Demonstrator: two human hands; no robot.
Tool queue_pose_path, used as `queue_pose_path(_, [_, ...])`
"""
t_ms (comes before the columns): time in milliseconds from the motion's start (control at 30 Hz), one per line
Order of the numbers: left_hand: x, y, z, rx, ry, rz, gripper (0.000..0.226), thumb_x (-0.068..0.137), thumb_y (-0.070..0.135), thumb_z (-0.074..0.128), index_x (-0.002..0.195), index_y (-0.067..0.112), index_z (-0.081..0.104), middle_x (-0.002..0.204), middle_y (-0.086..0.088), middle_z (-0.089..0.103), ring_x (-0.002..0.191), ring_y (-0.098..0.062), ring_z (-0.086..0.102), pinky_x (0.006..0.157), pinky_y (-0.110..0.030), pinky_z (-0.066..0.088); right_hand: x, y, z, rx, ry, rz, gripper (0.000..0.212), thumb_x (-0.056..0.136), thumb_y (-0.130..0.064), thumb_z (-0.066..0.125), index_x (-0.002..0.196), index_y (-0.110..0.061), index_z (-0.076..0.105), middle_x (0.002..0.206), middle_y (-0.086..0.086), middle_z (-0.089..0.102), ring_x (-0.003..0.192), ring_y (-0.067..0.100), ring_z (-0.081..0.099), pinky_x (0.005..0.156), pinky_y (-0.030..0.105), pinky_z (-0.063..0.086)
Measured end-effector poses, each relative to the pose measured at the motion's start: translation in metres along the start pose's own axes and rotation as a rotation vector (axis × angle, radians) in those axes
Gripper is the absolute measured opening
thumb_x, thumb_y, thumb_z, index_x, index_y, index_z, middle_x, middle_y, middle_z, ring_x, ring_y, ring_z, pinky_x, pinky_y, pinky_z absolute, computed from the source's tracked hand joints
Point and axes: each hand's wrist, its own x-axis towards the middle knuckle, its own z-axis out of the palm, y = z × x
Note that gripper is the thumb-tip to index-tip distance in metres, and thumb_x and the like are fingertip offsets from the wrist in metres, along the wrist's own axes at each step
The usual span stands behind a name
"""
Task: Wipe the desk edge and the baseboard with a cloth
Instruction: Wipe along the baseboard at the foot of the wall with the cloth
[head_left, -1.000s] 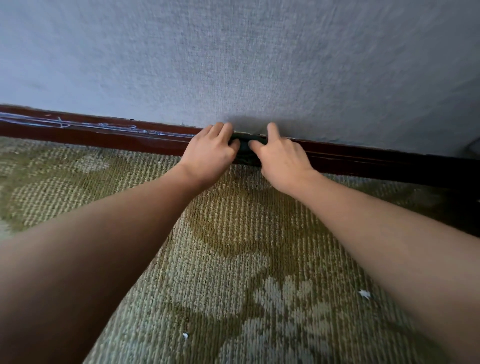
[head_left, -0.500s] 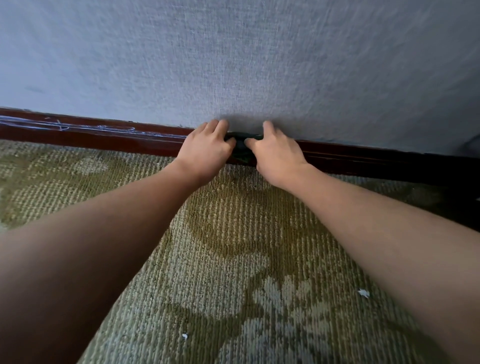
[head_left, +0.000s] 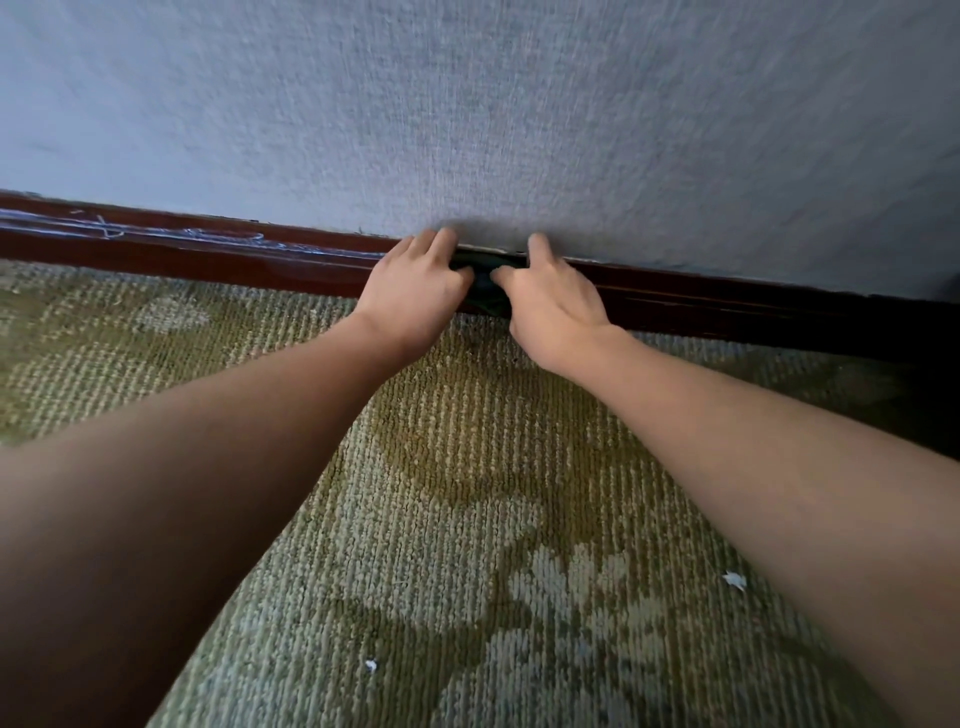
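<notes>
Staying on cloth (head_left: 485, 287): left hand (head_left: 415, 293), right hand (head_left: 553, 312).

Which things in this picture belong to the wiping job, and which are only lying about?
Job:
cloth, dark, against the baseboard
left hand and right hand, both holding the cloth

Lying about:
big scrap, white, on the carpet
small scrap, white, also on the carpet
</notes>
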Motion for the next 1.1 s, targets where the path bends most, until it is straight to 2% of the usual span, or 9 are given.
queue_pose_path(100, [-0.004,-0.001,-0.003,0.015,-0.012,0.029,0.030,0.090,0.006,0.049,0.118,0.008,0.057,0.118,-0.016,0.045,0.110,-0.032,0.042,0.092,-0.039,0.037,-0.001,-0.003,-0.002,0.019,-0.052,0.006,0.041,0.090,-0.010,0.048,0.130,-0.020,0.048,0.123,0.016,0.038,0.104,0.035,0.050,0.086,0.042,0.039])
queue_pose_path(233, [-0.018,-0.006,-0.003,0.067,-0.006,0.085,0.030,0.090,0.005,0.049,0.119,0.005,0.054,0.113,-0.016,0.048,0.106,-0.032,0.045,0.089,-0.039,0.039,-0.006,-0.007,0.002,-0.010,-0.056,-0.015,0.043,0.089,-0.012,0.049,0.130,-0.023,0.046,0.121,0.016,0.040,0.104,0.034,0.049,0.095,0.046,0.033])
queue_pose_path(333, [-0.018,-0.008,-0.007,0.057,0.027,0.075,0.030,0.087,0.002,0.052,0.117,0.002,0.056,0.109,-0.020,0.050,0.101,-0.036,0.047,0.084,-0.042,0.042,-0.005,-0.008,0.003,-0.001,-0.015,-0.008,0.047,0.087,-0.006,0.049,0.131,-0.023,0.043,0.126,0.017,0.037,0.105,0.033,0.049,0.097,0.047,0.030])
queue_pose_path(500, [-0.008,-0.006,-0.009,0.036,0.034,0.034,0.031,0.089,0.005,0.047,0.120,0.006,0.054,0.114,-0.017,0.047,0.106,-0.033,0.043,0.088,-0.039,0.038,-0.002,-0.002,0.001,-0.021,0.037,-0.005,0.045,0.089,-0.007,0.046,0.132,-0.023,0.043,0.127,0.015,0.038,0.109,0.033,0.048,0.099,0.047,0.027])
queue_pose_path(633, [-0.001,-0.008,-0.002,0.030,0.038,0.013,0.033,0.089,0.007,0.048,0.121,0.010,0.054,0.118,-0.015,0.044,0.111,-0.031,0.040,0.090,-0.037,0.036,0.000,-0.001,0.004,-0.052,0.027,0.002,0.041,0.093,-0.012,0.042,0.132,-0.023,0.043,0.126,0.013,0.037,0.111,0.032,0.047,0.099,0.046,0.027])
queue_pose_path(867, [-0.001,-0.008,0.006,-0.001,0.009,-0.001,0.035,0.086,0.002,0.049,0.119,0.010,0.056,0.119,-0.015,0.045,0.115,-0.032,0.037,0.093,-0.038,0.033,0.004,-0.005,0.009,-0.032,-0.013,0.014,0.044,0.092,-0.010,0.045,0.134,-0.023,0.042,0.130,0.013,0.035,0.113,0.032,0.046,0.102,0.046,0.025])
queue_pose_path(1100, [-0.004,-0.012,-0.002,-0.060,-0.026,0.010,0.035,0.087,0.004,0.047,0.121,0.010,0.057,0.117,-0.014,0.045,0.112,-0.031,0.039,0.092,-0.037,0.035,0.004,-0.012,0.000,-0.014,-0.036,0.031,0.042,0.089,-0.011,0.048,0.128,-0.026,0.049,0.123,0.013,0.042,0.108,0.031,0.050,0.101,0.046,0.026])
